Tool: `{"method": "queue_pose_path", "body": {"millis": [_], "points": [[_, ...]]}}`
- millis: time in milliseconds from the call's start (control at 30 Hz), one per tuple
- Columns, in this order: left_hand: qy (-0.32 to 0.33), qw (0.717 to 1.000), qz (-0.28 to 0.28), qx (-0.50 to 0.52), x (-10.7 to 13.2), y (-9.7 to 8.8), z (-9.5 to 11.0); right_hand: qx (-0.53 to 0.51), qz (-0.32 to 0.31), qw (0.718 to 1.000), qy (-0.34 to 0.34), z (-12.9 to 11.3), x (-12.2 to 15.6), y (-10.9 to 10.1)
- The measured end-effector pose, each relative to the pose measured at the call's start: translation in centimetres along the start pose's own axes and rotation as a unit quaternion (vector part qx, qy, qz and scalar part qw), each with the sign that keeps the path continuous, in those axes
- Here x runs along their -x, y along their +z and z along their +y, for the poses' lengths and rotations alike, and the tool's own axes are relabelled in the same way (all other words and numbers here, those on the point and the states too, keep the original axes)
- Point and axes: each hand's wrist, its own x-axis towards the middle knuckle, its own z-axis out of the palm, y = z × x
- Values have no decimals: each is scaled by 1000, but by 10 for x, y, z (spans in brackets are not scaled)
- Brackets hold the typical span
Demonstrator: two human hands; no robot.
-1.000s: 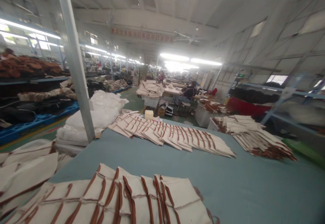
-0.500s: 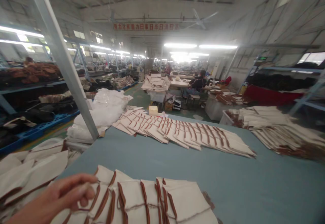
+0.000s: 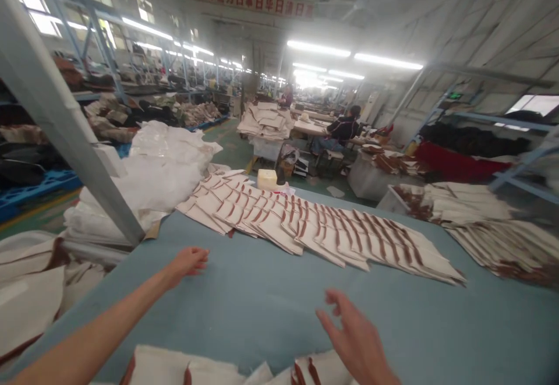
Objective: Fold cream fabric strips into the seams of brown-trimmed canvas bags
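My left hand (image 3: 188,261) reaches out over the bare blue-grey table (image 3: 271,292), fingers loosely curled, holding nothing. My right hand (image 3: 356,338) hovers lower and nearer, fingers spread and empty. A fanned row of cream cloth bags with brown straps (image 3: 323,230) lies across the table beyond both hands. Another overlapping row of the same bags (image 3: 209,370) shows at the bottom edge, just under my right wrist.
A slanted grey steel post (image 3: 65,123) stands at the table's left corner, with white sacks (image 3: 161,163) behind it. More bag stacks (image 3: 489,228) lie at the right. A seated person (image 3: 343,131) works at a far table. Shelving lines both sides.
The view has tilted down and forward. My left hand moved from the near row of bags out over the bare table, and my right hand has come into view.
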Motion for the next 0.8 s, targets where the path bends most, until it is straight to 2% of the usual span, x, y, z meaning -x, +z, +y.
{"method": "queue_pose_path", "body": {"millis": [67, 267, 400, 600, 700, 800], "points": [[-1, 999, 8, 38, -31, 10, -5, 20, -10, 999, -39, -24, -44, 27], [10, 987, 52, 155, -112, 29, -10, 56, -29, 987, -145, -99, -162, 130], [22, 973, 73, 217, -163, 43, -8, 87, -21, 981, -175, -126, -224, 182], [14, 961, 112, 253, -229, 57, -8, 139, -16, 974, -178, -140, -280, 237], [6, 960, 143, 241, -250, 61, -8, 165, -21, 969, -181, -145, -296, 253], [30, 960, 159, 227, -260, 66, -8, 184, -20, 965, -183, -145, -302, 259]]}}
